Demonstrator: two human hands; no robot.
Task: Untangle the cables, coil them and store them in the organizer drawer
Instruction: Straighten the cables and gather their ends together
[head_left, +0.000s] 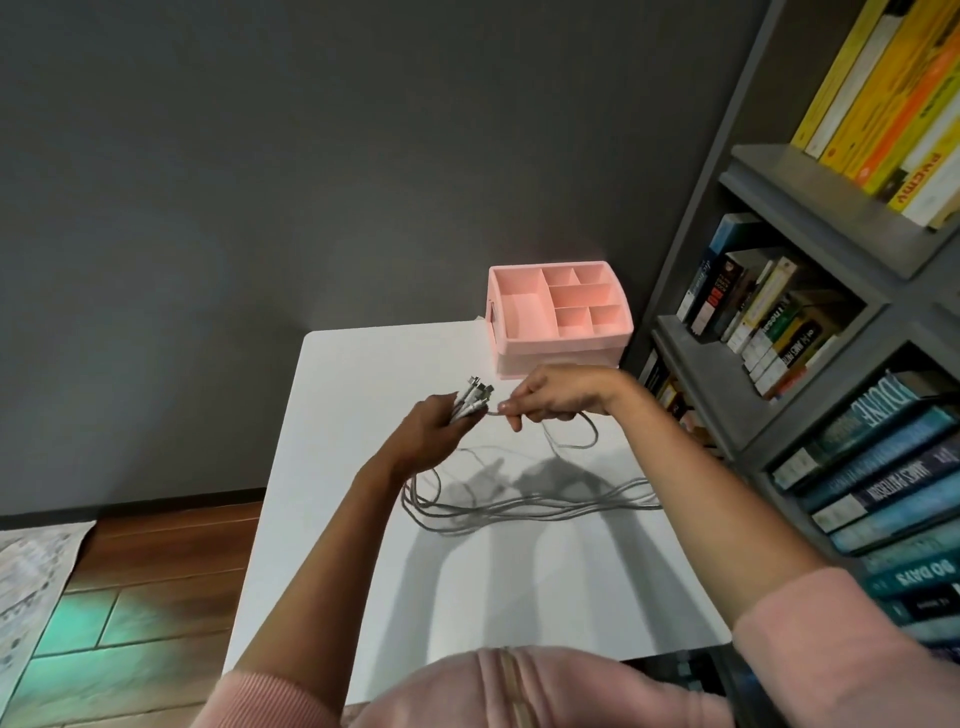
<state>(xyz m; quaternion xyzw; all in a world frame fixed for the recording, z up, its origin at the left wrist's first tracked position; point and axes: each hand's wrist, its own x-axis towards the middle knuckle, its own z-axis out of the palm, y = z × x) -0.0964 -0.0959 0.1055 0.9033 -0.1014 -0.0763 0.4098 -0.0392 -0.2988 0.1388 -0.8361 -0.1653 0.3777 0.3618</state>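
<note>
Several grey-white cables (519, 506) lie in long loose loops across the white table (332, 467). My left hand (434, 431) grips a bunch of their plug ends (475, 397), which stick up out of my fist. My right hand (553, 395) is just to the right of it and pinches one cable strand between thumb and fingers. A loop of that strand hangs below my right hand. The pink organizer (561, 343) stands at the table's far right corner, with open compartments on top and a drawer front below, partly hidden by my right hand.
A grey bookshelf (795, 291) full of books runs along the table's right side, close to my right arm. A dark grey wall stands behind the table. To the left is wooden floor (156, 571) with a patterned rug (31, 587).
</note>
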